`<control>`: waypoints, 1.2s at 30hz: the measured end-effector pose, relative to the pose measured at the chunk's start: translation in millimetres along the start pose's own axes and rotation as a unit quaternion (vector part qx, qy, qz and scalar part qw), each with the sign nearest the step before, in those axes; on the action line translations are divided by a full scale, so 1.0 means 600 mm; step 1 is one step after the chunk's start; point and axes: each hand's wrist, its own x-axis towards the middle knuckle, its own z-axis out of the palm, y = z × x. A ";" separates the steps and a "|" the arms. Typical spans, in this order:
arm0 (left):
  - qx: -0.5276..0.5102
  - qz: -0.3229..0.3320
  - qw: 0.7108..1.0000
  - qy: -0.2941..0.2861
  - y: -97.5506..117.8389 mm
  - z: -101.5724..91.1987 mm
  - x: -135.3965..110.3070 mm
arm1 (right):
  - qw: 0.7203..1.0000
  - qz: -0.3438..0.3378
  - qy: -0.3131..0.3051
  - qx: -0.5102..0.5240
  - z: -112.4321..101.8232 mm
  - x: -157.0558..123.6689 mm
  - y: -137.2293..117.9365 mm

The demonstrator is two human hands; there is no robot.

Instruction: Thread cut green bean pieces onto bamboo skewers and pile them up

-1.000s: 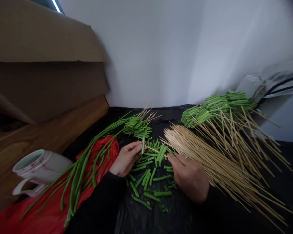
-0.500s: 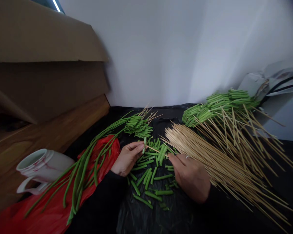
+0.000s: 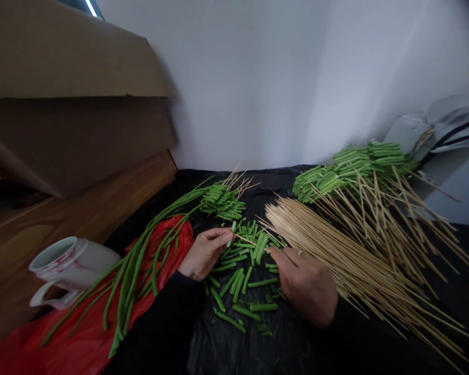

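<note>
My left hand (image 3: 206,252) pinches a short cut piece of green bean (image 3: 232,234) between thumb and fingers. A thin wooden skewer (image 3: 245,239) runs from that piece across to my right hand (image 3: 307,284), whose closed fingers grip it; a ring shows on one finger. Whether the tip has pierced the piece is too small to tell. Below and between my hands, loose cut bean pieces (image 3: 239,284) lie scattered. Just to the right lies a thick bundle of bare skewers (image 3: 328,234).
Skewered bean pieces form a small stack (image 3: 222,202) behind and a larger pile (image 3: 352,166) at back right. Long uncut beans (image 3: 135,271) lie on a red plastic bag (image 3: 62,338) at left. Near them is a white mug (image 3: 76,263). A cardboard box (image 3: 78,125) stands behind.
Hardly anything differs: both hands keep the bean piece and skewer in nearly the same place. The whole view has shifted very slightly.
</note>
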 end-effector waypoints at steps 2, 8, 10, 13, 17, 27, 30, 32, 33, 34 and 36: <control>-0.003 -0.005 1.000 -0.008 -0.001 0.001 -0.001 | 1.000 0.001 0.002 0.005 -0.001 0.000 -0.001; -0.001 -0.009 1.000 -0.023 -0.002 0.006 -0.004 | 1.000 0.005 0.001 0.004 0.000 0.000 -0.002; -0.007 -0.009 1.000 -0.005 -0.002 0.008 -0.004 | 1.000 0.007 0.001 0.003 0.001 0.000 -0.002; -0.003 -0.012 1.000 0.010 -0.001 0.011 -0.004 | 1.000 0.004 0.003 0.006 0.002 0.002 -0.002; 0.016 -0.020 1.000 0.000 -0.001 0.011 -0.003 | 1.000 0.008 0.007 0.002 0.001 0.003 -0.002; 0.016 -0.030 0.999 -0.025 -0.001 0.010 -0.003 | 1.000 0.016 0.004 0.010 0.001 -0.001 -0.005; 0.022 -0.022 0.999 -0.030 0.000 0.007 -0.003 | 1.000 0.015 0.004 0.008 0.002 -0.002 -0.006; 0.033 -0.018 0.999 -0.036 -0.004 0.007 -0.004 | 1.000 0.013 0.001 0.006 0.003 -0.002 -0.008; 0.044 -0.019 0.998 -0.041 -0.007 0.008 -0.005 | 1.000 0.009 -0.002 0.005 0.003 -0.002 -0.010; 0.057 -0.023 0.997 -0.049 -0.011 0.011 -0.006 | 1.000 0.005 -0.003 0.004 0.003 -0.001 -0.012; 0.076 -0.033 0.994 -0.065 -0.019 0.018 -0.008 | 1.000 -0.003 0.000 0.000 0.003 0.001 -0.015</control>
